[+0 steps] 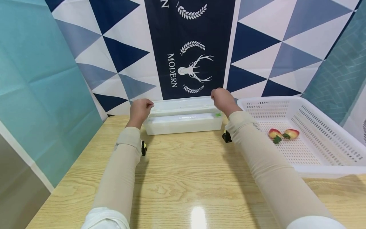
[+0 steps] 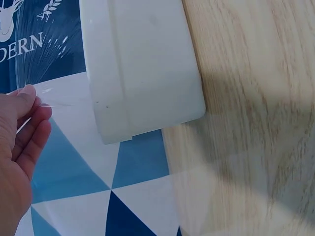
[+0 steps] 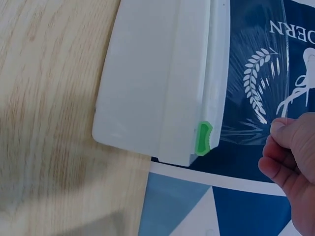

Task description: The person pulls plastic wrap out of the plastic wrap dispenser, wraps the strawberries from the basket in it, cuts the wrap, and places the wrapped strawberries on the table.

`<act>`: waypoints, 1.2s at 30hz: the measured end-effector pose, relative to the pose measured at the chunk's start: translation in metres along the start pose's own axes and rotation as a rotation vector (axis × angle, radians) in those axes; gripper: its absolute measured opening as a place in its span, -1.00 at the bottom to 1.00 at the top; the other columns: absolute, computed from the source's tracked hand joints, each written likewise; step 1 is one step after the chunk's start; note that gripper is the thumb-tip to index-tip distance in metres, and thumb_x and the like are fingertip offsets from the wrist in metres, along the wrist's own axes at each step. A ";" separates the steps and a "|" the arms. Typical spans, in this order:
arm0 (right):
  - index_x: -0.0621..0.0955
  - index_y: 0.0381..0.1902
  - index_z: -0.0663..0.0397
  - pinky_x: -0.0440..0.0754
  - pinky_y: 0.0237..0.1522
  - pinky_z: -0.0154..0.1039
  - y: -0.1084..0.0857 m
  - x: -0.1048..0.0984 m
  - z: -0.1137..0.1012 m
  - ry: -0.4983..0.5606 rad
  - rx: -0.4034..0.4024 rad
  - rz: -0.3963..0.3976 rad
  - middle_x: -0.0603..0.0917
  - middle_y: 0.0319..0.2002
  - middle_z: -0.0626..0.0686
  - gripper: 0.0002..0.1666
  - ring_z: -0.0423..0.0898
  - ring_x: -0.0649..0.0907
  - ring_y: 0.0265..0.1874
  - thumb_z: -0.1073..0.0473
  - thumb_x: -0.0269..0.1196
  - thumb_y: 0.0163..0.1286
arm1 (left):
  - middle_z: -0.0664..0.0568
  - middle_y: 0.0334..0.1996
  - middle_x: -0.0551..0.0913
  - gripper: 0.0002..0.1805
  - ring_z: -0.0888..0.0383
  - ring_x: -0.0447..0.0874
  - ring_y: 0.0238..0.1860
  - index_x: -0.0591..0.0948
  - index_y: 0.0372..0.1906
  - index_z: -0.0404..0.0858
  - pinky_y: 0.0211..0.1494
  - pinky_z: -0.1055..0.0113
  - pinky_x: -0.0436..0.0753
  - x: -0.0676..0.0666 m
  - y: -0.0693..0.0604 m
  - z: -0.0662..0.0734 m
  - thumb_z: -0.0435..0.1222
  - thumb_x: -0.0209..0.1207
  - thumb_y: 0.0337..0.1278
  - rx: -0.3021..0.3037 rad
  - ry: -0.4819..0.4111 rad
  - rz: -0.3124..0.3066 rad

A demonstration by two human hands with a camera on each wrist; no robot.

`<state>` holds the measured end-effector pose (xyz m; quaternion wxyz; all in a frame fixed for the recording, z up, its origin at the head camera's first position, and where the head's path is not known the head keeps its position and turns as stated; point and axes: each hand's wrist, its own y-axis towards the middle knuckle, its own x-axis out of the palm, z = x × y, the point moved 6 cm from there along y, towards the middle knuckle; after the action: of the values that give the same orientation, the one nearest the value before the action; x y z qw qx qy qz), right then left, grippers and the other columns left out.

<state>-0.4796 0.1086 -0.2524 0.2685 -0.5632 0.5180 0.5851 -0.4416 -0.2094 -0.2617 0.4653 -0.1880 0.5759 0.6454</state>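
Observation:
A long white cling film dispenser lies at the back of the table, its lid raised behind it. Clear cling film stretches up from it, creased and shiny. My left hand pinches one corner of the film between thumb and fingers, above the dispenser's left end. At the right end, my right hand pinches the other corner. A green slide cutter sits on the rail at the dispenser's right end. Both wrist views show the film spread between dispenser and fingertips; its middle barely shows in the head view.
On the right stands a white perforated basket with two red-and-yellow fruits with green leaves in it. A patterned cloth hangs right behind the dispenser. The wooden table spreads out in front.

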 end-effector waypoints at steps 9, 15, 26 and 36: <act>0.65 -0.19 0.33 0.56 0.00 0.04 -0.003 -0.015 -0.001 0.043 0.021 0.035 0.65 -0.19 0.26 -0.72 0.16 0.60 -0.16 0.52 0.01 0.32 | -0.10 -0.24 0.76 -0.86 -0.02 0.72 -0.18 0.77 -0.20 -0.30 -0.02 0.14 0.64 -0.007 0.003 0.001 -0.35 0.26 0.24 -0.010 -0.013 0.019; 0.66 -0.30 0.31 0.55 -0.04 0.02 -0.006 -0.026 -0.005 0.064 0.008 0.085 0.66 -0.28 0.23 -0.72 0.13 0.59 -0.24 0.52 -0.01 0.34 | -0.10 -0.24 0.76 -0.86 -0.03 0.72 -0.18 0.77 -0.20 -0.30 -0.03 0.14 0.64 -0.015 0.005 0.003 -0.35 0.25 0.24 -0.015 -0.020 0.037; 0.55 -0.48 0.25 0.40 -0.28 -0.08 -0.008 -0.032 -0.002 0.069 0.074 0.127 0.49 -0.49 0.14 -0.75 0.05 0.40 -0.40 0.52 0.03 0.33 | -0.09 -0.19 0.75 -0.85 -0.01 0.70 -0.12 0.76 -0.16 -0.27 0.00 0.17 0.64 -0.019 0.011 0.008 -0.34 0.24 0.26 -0.080 -0.023 0.041; 0.66 -0.24 0.33 0.56 -0.09 0.03 -0.005 -0.044 -0.006 0.032 0.058 0.211 0.62 -0.20 0.28 -0.74 0.15 0.58 -0.20 0.50 0.02 0.34 | -0.10 -0.23 0.76 -0.86 -0.01 0.71 -0.16 0.77 -0.19 -0.29 -0.02 0.17 0.65 -0.028 0.019 0.014 -0.35 0.24 0.26 -0.052 0.021 0.111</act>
<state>-0.4627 0.1166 -0.2118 0.2133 -0.5068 0.5952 0.5860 -0.4387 -0.2057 -0.2252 0.4176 -0.1745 0.5734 0.6829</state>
